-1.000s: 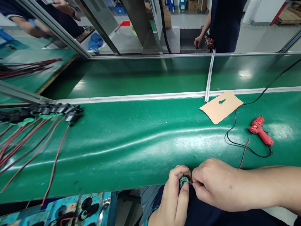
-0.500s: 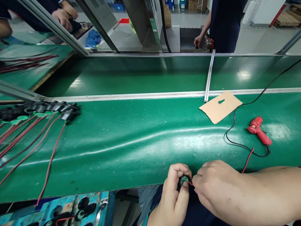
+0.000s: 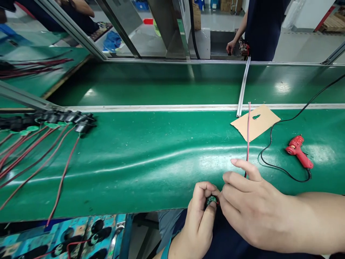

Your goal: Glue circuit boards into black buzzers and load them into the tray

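My left hand is closed, thumb and fingers pinching a small round green circuit board in a dark housing. My right hand touches the left fingertips at the board's right side; its index finger is raised and its other fingers are curled. A red-and-black wire stands up from behind the right hand, its tip in front of the cardboard. A bit of red shows beside the board, where the right fingers close on the wire; the right thumb is hidden.
Right of my hands lies a red hot glue gun with a black cord. Cardboard with a hole touches a metal strip. Black parts with red wires line the left. Below, a blue tray holds similar parts. Other people stand beyond the frame.
The wire has swung from the right, behind my forearm, to upright beyond my right hand. My right index finger has lifted. The left hand keeps its grip; the view has shifted slightly.
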Motion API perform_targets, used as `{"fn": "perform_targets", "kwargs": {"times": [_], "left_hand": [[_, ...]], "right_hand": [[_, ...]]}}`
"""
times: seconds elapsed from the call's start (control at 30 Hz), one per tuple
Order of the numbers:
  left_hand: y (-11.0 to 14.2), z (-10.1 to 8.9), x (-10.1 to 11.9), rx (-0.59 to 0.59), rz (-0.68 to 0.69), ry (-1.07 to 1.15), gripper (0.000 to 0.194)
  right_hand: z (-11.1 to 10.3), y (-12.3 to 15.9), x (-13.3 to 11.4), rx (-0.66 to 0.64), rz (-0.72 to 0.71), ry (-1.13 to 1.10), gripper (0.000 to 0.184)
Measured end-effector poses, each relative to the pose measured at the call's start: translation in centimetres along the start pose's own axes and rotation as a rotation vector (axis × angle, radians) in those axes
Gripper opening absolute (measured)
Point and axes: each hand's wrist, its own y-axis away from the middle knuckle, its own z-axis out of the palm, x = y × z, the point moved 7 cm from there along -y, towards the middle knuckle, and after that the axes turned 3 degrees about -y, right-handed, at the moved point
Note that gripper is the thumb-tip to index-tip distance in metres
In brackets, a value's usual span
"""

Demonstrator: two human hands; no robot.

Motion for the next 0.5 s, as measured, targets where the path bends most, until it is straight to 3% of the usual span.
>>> {"fn": "perform_targets", "kwargs": {"times": [0.2,0.3,0.37,0.5], "left_hand": [[-0.3,0.3,-0.3,-0.017,0.000,-0.004,0.020],[0.0,0.2,-1.0,0.025,-0.006,-0.051,0.021],[0.3,0.3,-1.1,0.054,0.019,-0.093,0.023],[0.5,0.3,-0.1,0.109,0.159,-0.201,0.028]], "right_hand": [[0.9,0.9,0.7,0.060,-0.085,0.008,0.029],[1.6,1.1,1.2,0.031,0.004,0.009,0.027],[2.3,1.2,1.8,-0.070,0.138,-0.059,0.024],[4.5,1.8,2.2,-0.397,0.354,-0.345,0.026]]}}
